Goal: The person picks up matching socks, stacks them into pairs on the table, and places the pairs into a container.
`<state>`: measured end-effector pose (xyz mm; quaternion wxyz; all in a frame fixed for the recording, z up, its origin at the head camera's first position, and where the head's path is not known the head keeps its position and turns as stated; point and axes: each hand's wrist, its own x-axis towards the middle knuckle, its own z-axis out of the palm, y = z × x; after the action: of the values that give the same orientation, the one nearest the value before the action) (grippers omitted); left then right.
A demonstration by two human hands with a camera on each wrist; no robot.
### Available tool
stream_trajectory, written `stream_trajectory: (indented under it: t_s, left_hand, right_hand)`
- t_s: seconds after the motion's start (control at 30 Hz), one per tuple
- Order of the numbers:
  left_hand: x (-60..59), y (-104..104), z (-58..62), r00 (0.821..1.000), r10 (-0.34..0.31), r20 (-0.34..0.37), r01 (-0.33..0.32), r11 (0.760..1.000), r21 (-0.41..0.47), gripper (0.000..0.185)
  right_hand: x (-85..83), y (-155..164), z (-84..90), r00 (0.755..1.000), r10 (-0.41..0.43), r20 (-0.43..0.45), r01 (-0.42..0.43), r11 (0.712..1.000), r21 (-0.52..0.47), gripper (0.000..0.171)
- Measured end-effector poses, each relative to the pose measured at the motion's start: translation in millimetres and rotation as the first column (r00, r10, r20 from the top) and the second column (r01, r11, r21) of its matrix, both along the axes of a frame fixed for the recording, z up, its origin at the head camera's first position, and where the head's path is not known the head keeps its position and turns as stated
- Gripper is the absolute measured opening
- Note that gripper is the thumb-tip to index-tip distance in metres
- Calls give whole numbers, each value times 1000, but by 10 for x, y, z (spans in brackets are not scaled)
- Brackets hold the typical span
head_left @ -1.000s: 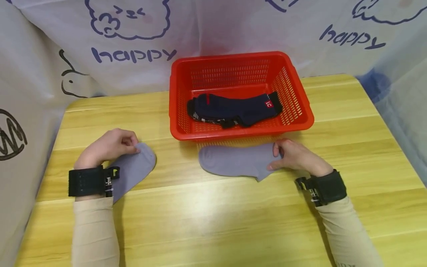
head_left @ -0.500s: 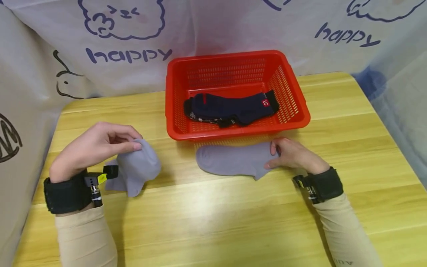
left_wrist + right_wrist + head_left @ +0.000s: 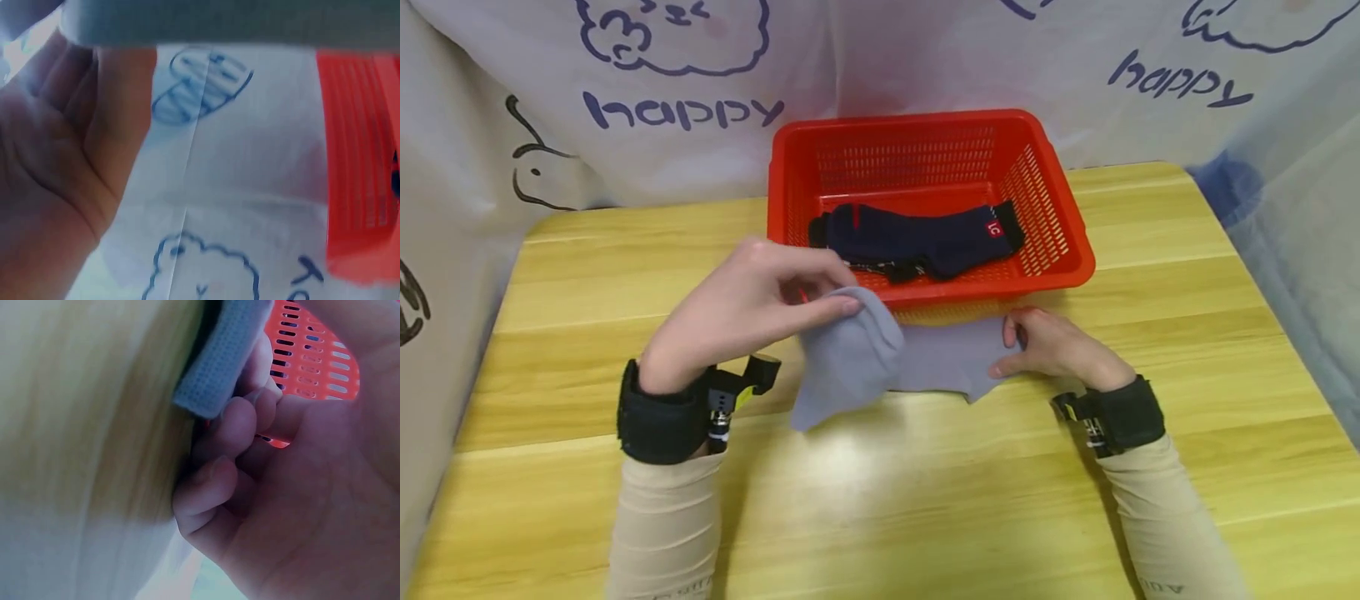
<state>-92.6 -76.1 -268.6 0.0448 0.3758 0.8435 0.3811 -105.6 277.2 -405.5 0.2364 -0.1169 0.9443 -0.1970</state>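
Observation:
My left hand pinches one end of a grey sock, which hangs folded below the thumb in front of the basket. In the left wrist view this sock spans the top edge, blurred. A second grey sock lies on the table, its left part hidden behind the hanging one. My right hand grips the right end of that flat sock between thumb and fingers. The right wrist view has the ribbed edge of the sock at the fingertips, with the other fingers curled against the table.
A red plastic basket stands just behind the flat sock. Inside it lies a dark navy sock with a red tag, on top of another black patterned sock. Behind the wooden table hangs a white cloth with drawings.
My left hand has lifted its grey sock off the table at the left and carried it right, over the left part of the other sock. My right hand stays in place.

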Motion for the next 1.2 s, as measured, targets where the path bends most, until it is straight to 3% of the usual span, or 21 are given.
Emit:
stream_trajectory:
  t_s: [0.27,0.5,0.63,0.77,0.93,1.07,1.2]
  left_hand:
    - [-160,422,-118,997,-55,52,54,999,3,5]
    - [-209,493,-255,992,-54,118,52,998,17,9]
    - [-218,515,-293,991,-87,101,83,995,52,11]
    - [-231,552,-308,987,-140,84,135,989,67,11]
    - [-216,569,-303,966,-248,79,239,965,106,12]
    - [-176,589,-274,933,-346,98,322,926,197,12]
    - [-126,613,-247,901,-422,104,377,877,297,13]
  right_hand:
    - [-1,-18,7,1000,-4,18,4,1000,11,41]
    - [11,-54,30,1000,8,9,-8,1000,11,40]
    - [26,-40,53,1000,11,0,-11,1000,-16,38]
    - [40,-40,63,998,22,-57,-29,993,-118,25]
    - [80,-165,102,979,82,-186,-129,959,-253,2]
    - [171,-293,199,973,100,-210,-171,920,-354,20]
    - [255,-371,301,979,110,-173,-182,854,-488,41]
